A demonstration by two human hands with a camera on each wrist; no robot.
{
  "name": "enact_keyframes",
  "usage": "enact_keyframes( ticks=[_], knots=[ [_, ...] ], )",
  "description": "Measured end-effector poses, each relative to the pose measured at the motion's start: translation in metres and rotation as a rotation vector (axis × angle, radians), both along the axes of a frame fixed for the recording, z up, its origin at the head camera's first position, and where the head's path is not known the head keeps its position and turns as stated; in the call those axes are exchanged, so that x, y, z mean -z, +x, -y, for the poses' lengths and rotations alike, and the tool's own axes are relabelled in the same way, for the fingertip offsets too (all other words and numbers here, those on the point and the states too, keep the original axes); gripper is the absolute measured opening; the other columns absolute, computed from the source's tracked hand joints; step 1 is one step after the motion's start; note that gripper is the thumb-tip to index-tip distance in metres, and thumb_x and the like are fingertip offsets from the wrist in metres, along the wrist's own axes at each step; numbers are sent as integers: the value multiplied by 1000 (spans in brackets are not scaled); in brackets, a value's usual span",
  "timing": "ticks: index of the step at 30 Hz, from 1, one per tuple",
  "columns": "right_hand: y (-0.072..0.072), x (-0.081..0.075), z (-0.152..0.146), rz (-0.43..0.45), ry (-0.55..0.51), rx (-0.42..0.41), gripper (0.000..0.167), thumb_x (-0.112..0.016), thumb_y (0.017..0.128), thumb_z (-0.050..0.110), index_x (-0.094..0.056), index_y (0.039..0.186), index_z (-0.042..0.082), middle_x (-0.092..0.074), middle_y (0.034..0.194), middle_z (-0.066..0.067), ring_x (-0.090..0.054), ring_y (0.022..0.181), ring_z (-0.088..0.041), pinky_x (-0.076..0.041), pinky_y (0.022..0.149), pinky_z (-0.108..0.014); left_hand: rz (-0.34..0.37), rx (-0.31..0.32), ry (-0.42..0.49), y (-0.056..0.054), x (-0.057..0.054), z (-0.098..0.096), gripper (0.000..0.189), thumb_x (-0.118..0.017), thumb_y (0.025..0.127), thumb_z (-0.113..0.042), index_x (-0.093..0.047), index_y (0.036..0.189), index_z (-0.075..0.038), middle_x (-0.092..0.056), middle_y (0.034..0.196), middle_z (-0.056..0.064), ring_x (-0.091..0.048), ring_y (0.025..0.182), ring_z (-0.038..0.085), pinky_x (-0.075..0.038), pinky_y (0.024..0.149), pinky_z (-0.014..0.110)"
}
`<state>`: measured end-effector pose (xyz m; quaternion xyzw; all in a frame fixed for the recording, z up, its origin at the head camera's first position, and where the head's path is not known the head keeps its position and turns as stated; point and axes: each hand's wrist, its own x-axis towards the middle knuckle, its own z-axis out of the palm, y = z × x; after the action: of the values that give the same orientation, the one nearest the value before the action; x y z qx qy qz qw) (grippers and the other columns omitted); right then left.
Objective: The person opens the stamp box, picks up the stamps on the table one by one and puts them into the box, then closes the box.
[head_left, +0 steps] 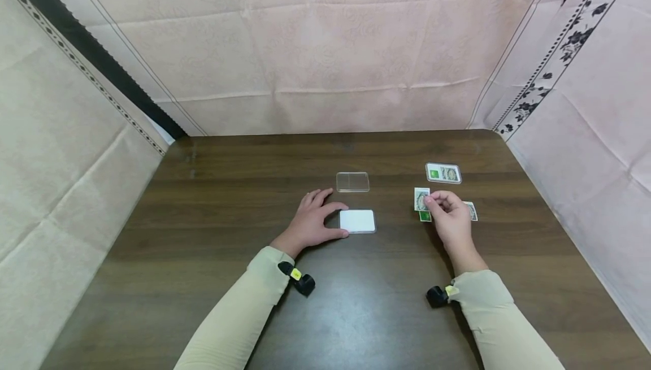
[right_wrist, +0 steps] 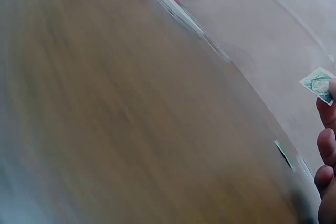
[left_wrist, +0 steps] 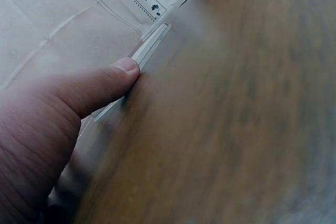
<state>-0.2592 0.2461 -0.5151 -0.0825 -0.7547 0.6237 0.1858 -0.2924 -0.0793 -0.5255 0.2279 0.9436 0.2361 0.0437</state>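
Note:
A white rectangular card in a clear case [head_left: 357, 221] lies flat on the table. My left hand [head_left: 316, 220] holds it at the left end, thumb on the near side and a finger on the far side. In the left wrist view the thumb [left_wrist: 113, 82] presses the case's thin edge. My right hand [head_left: 451, 220] pinches a pale green postage stamp [head_left: 421, 198] with perforated edges, raised above the table. Below it lies a darker green stamp [head_left: 425, 216]. Another stamp [head_left: 473, 210] is partly hidden by the right hand.
Beyond the left hand lies a clear plastic cover [head_left: 352, 182]. At the back right a clear case [head_left: 443, 173] contains a green stamp and a grey-green one. White cloth [head_left: 325, 65] hangs behind the brown wooden table [head_left: 244, 172] and along both sides.

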Motion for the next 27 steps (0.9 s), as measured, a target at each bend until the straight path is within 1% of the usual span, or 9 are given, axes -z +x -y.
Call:
enact_keyframes(
  ticks=[6, 10, 14, 20, 23, 27],
  knots=[
    [0, 2, 21, 0, 7, -62, 22, -76, 91, 11, -66, 97, -7, -65, 74, 12, -56, 67, -4, -47, 59, -17, -9, 1, 2, -1, 2, 1, 57, -74, 82, -63, -60, 133, -42, -27, 164, 4, -17, 151, 33, -16, 119, 58],
    [1, 3, 33, -2, 23, -93, 20, -76, 91, 10, -67, 96, -7, -66, 74, 10, -55, 65, -5, -46, 59, -18, -12, 2, 3, 0, 2, 1, 57, -74, 82, -63, -61, 133, -42, -27, 164, 4, -17, 150, 33, -16, 119, 58],
    [3, 4, 46, 13, 64, -109, 17, -76, 91, 12, -68, 94, -3, -68, 76, 4, -55, 65, -8, -45, 58, -19, -1, 1, -2, 1, -1, 0, 57, -74, 83, -63, -60, 134, -42, -27, 165, 4, -16, 151, 32, -15, 120, 57],
    [5, 6, 68, 48, 145, -130, 12, -74, 92, 12, -70, 91, 0, -68, 81, -8, -56, 71, -14, -45, 61, -21, 9, -9, -11, 2, -3, -1, 56, -73, 83, -63, -60, 134, -42, -26, 165, 3, -15, 151, 31, -15, 120, 57],
    [6, 7, 78, 70, 189, -136, 11, -75, 91, 13, -71, 91, 3, -68, 82, -9, -57, 75, -18, -45, 64, -23, 8, -16, -6, 2, -2, -1, 57, -74, 82, -64, -61, 133, -42, -26, 165, 3, -16, 151, 32, -15, 119, 58],
    [7, 7, 87, 72, 233, -144, 10, -76, 90, 15, -72, 91, 6, -69, 83, -8, -58, 78, -21, -46, 69, -27, 5, -24, -12, 1, -2, -2, 57, -73, 82, -65, -61, 133, -43, -26, 165, 3, -16, 151, 32, -16, 119, 58]
  ],
)
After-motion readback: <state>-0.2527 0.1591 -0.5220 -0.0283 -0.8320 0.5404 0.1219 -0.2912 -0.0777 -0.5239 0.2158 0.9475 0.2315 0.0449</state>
